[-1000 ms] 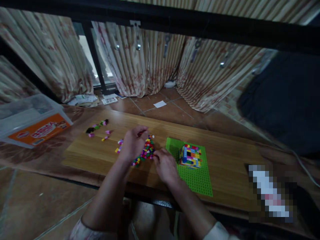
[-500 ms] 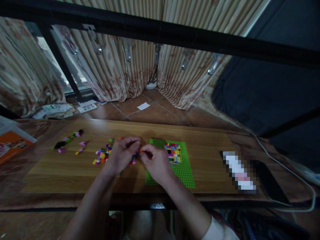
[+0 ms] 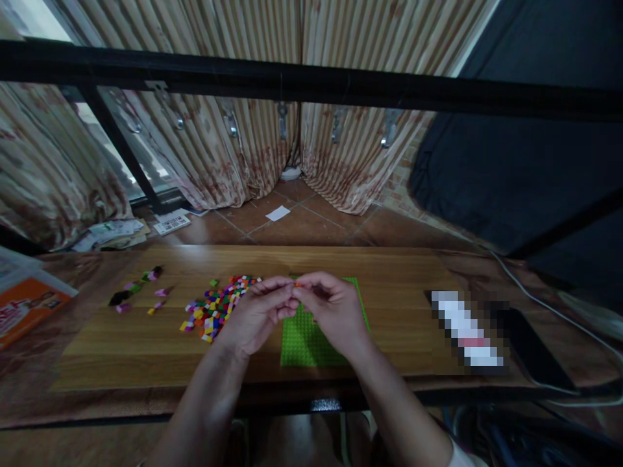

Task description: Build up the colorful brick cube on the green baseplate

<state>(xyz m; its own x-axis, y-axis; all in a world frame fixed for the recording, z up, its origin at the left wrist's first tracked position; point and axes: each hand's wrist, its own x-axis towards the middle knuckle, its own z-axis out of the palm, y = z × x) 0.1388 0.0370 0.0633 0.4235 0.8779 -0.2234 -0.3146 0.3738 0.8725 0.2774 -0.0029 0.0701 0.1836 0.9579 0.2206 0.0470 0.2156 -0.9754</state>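
Step in hand is handling one piece: left hand (image 3: pixel 256 318) and right hand (image 3: pixel 333 314) fingers pinched shut on a tiny orange plastic brick (image 3: pixel 297 284), held above the flat green studded baseplate (image 3: pixel 302 344) on the wooden worktop (image 3: pixel 399 324); next move likely needs careful stud alignment.

Dim, bluish indoor exposure. The one bright source is daylight at the window (image 3: pixel 29 10), upper left, blown out to white, and the wooden board (image 3: pixel 403 311) is evenly dull. The wide-angle lens bows the black bar (image 3: pixel 311 81) and stretches the curtains (image 3: pixel 233 143) towards the edges. The orange piece (image 3: pixel 296 283) pinched between left hand (image 3: pixel 253 318) and right hand (image 3: pixel 335 314) is soft and grainy, and a pixelated patch (image 3: pixel 467 331) masks one object at right.
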